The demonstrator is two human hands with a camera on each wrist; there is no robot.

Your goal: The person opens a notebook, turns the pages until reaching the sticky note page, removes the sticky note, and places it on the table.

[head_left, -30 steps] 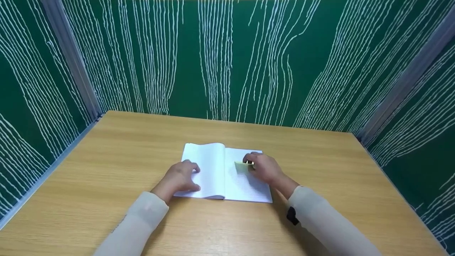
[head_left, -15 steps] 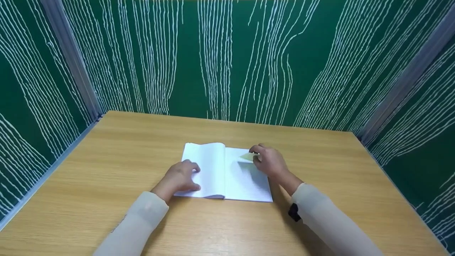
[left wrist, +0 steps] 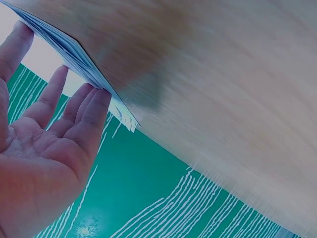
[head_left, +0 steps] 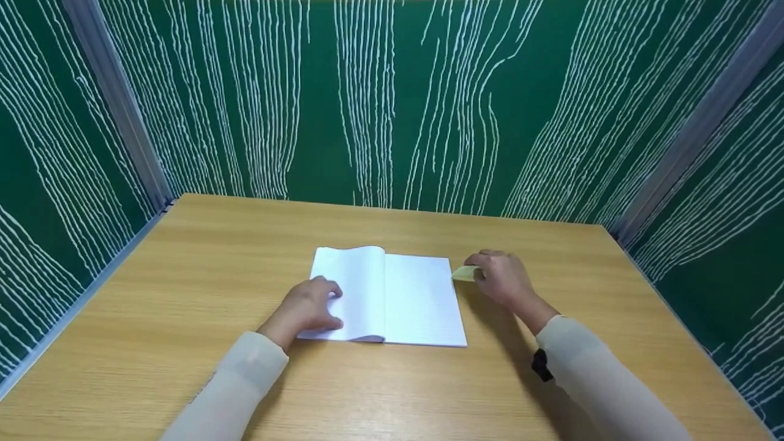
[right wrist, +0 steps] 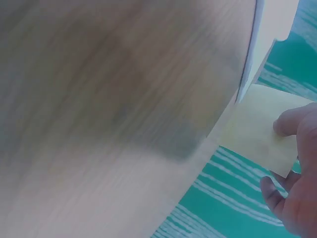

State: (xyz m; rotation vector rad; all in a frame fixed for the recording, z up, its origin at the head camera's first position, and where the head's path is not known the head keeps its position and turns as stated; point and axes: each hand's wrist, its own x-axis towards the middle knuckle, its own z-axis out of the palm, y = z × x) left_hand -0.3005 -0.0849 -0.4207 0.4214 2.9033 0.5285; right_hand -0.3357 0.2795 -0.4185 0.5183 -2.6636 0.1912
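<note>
An open notebook (head_left: pixel 422 300) with white pages lies in the middle of the table. My left hand (head_left: pixel 306 306) rests on its left page, thumb and fingers spread; in the left wrist view its fingertips touch the page near the edge. Just past the notebook's right edge, my right hand (head_left: pixel 503 278) pinches a pale yellow sticky note (right wrist: pixel 257 129) between thumb and fingers. In the head view the note is tilted and held above the table, partly hidden by the hand. The right page bears no note.
The light wooden table (head_left: pixel 367 392) reaches to green panels (head_left: pixel 422 122) with white wavy lines at the back and sides. Grey posts (head_left: pixel 116 104) stand at the far corners. A dark object (head_left: pixel 541 365) is at the right cuff.
My right hand has carried the sticky note from over the right page to the right, beyond the notebook's edge. The left hand has stayed on the left page.
</note>
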